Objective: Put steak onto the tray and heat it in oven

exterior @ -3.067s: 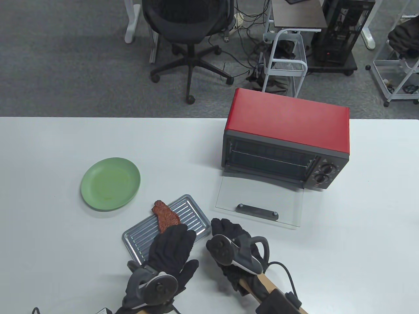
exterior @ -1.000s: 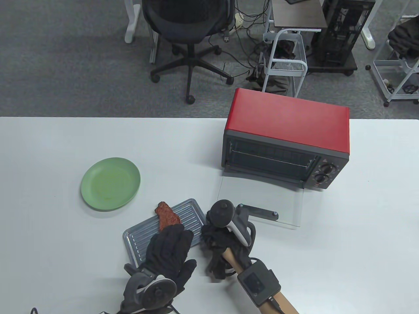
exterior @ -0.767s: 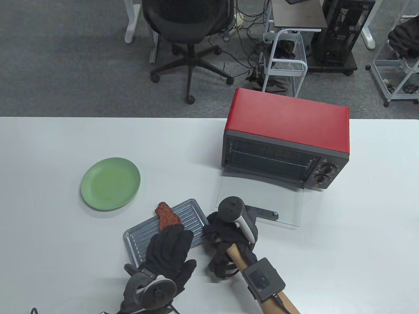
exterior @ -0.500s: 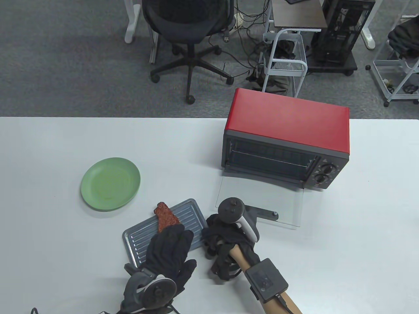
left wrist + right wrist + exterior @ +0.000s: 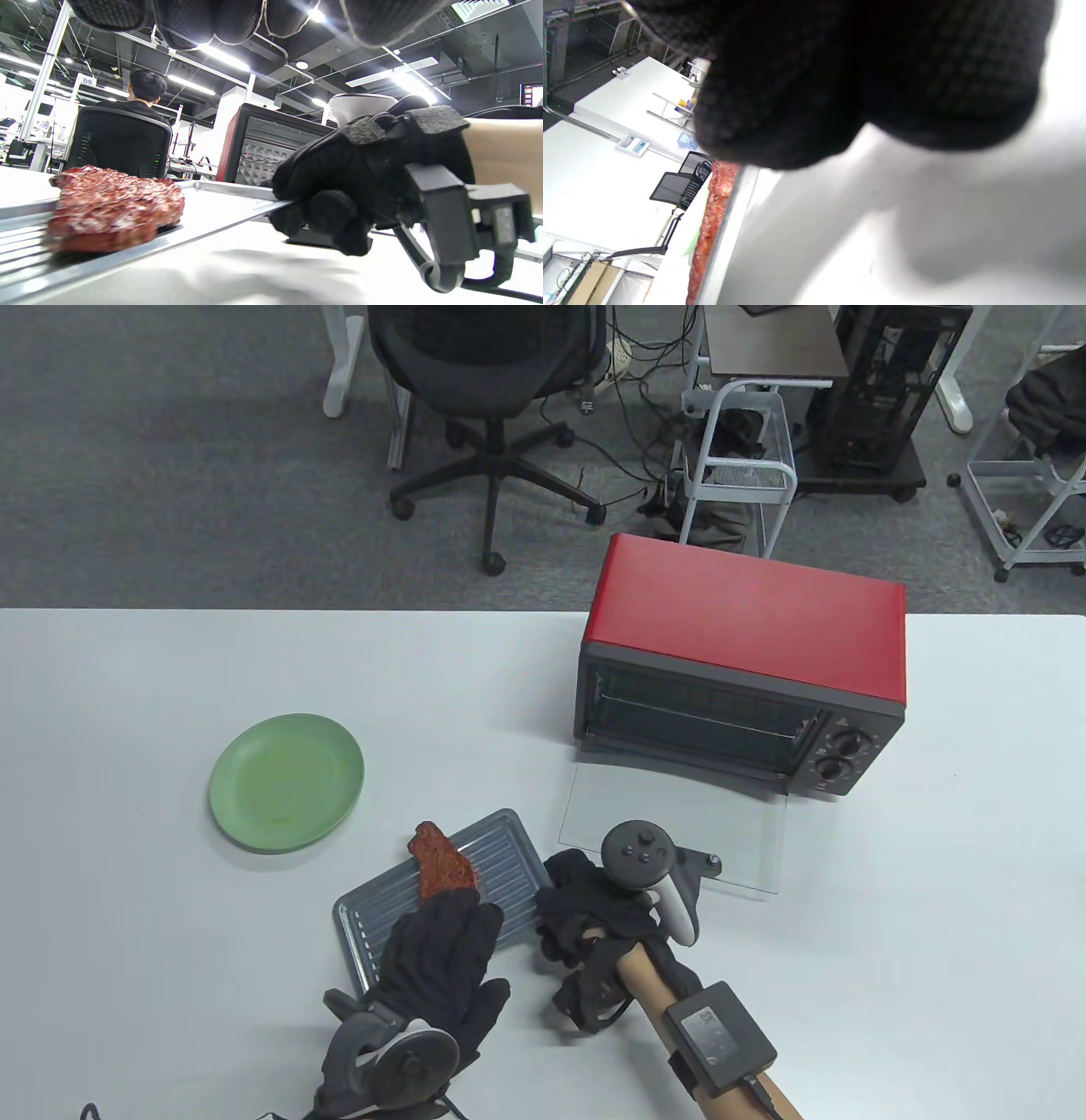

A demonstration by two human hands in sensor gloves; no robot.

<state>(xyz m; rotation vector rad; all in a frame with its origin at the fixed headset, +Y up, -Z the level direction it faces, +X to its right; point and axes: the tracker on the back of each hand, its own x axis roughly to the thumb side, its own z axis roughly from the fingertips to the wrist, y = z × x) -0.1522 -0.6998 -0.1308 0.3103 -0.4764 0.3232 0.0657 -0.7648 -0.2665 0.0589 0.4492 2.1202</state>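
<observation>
A reddish-brown steak [image 5: 441,865] lies on the ribbed metal tray [image 5: 505,857] in front of the green plate; its far tip hangs past the tray's rim. My left hand [image 5: 445,937] lies flat and open over the tray's near part, fingertips at the steak's near end. My right hand [image 5: 577,908] grips the tray's right edge. In the left wrist view, the right hand [image 5: 339,199] has its fingers curled round the tray [image 5: 220,212] rim, which is raised on that side, with the steak [image 5: 110,207] on it. The red oven [image 5: 747,602] stands behind with its glass door [image 5: 670,814] folded down.
The empty green plate [image 5: 287,780] sits left of the tray. The oven door lies flat on the table just beyond my right hand. An office chair [image 5: 492,356] and a white cart [image 5: 747,466] stand past the table's far edge. A person [image 5: 144,89] sits in the background.
My right hand came up to the tray's right edge, rolled over and took hold of it. The tray with the steak has shifted a little to the right. The left hand stayed put.
</observation>
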